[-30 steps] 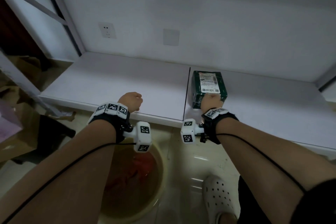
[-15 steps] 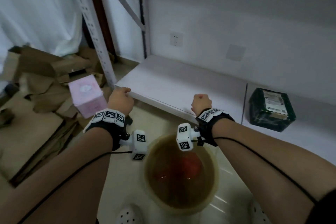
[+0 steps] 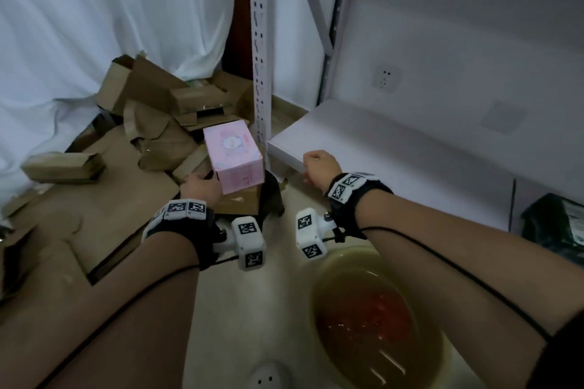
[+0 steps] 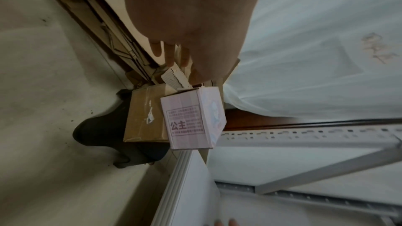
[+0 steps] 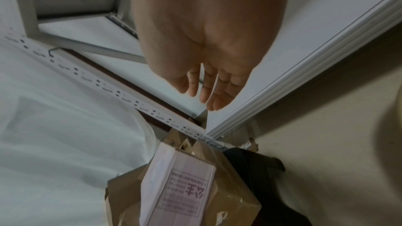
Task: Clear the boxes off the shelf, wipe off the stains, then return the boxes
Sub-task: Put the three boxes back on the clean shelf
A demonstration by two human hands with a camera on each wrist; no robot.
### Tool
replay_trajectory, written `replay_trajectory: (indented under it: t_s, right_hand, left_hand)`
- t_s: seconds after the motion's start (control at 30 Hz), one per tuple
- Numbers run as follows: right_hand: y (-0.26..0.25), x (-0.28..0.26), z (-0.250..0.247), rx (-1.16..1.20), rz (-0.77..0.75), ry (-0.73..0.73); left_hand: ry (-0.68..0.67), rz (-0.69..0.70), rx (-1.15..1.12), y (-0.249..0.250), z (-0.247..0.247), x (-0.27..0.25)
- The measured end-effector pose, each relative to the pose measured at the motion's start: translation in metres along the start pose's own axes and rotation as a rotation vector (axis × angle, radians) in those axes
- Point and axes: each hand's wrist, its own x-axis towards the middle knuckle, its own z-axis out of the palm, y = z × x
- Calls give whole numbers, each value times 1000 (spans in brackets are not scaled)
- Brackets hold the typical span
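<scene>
A pink box (image 3: 234, 158) (image 4: 191, 119) (image 5: 180, 192) stands on a brown carton (image 3: 241, 203) (image 4: 145, 116) on the floor, left of the white shelf (image 3: 379, 148). My left hand (image 3: 202, 188) (image 4: 169, 56) reaches to the pink box's lower left side with straight fingers; whether it touches is unclear. My right hand (image 3: 317, 166) (image 5: 206, 88) hovers, relaxed and empty, over the shelf's front left corner. A dark green box (image 3: 556, 227) sits on the shelf at the far right.
A yellowish basin (image 3: 319, 278) of water with a red cloth (image 3: 366, 319) stands on the floor under my right forearm. Flattened and crumpled cardboard (image 3: 94, 199) covers the floor at left. The shelf's perforated upright (image 3: 262, 73) rises just behind the pink box.
The view has swung left. My right hand left the green box on the shelf, and both hands moved left; the left one now reaches the pink box.
</scene>
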Motion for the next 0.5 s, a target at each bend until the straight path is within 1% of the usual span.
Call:
replay_trajectory:
  t_s: [0.07, 0.13, 0.23, 0.33, 0.43, 0.5]
  right_hand:
    - [-8, 1, 17, -3, -22, -54]
    - [-12, 6, 32, 32, -24, -101]
    - [-23, 9, 47, 103, 37, -221]
    - [-31, 11, 60, 65, 45, -340]
    - [-32, 16, 71, 5, 26, -356]
    - [-34, 17, 71, 16, 18, -342]
  left_hand:
    - [-68, -1, -33, -5, -1, 10]
    - [-105, -6, -56, -6, -1, 14]
    - [-115, -13, -94, -3, 1, 17]
    - [-134, -1, -72, 4, 2, 18]
    - [-197, 71, -71, 11, 6, 21]
    - [-195, 83, -102, 13, 6, 21]
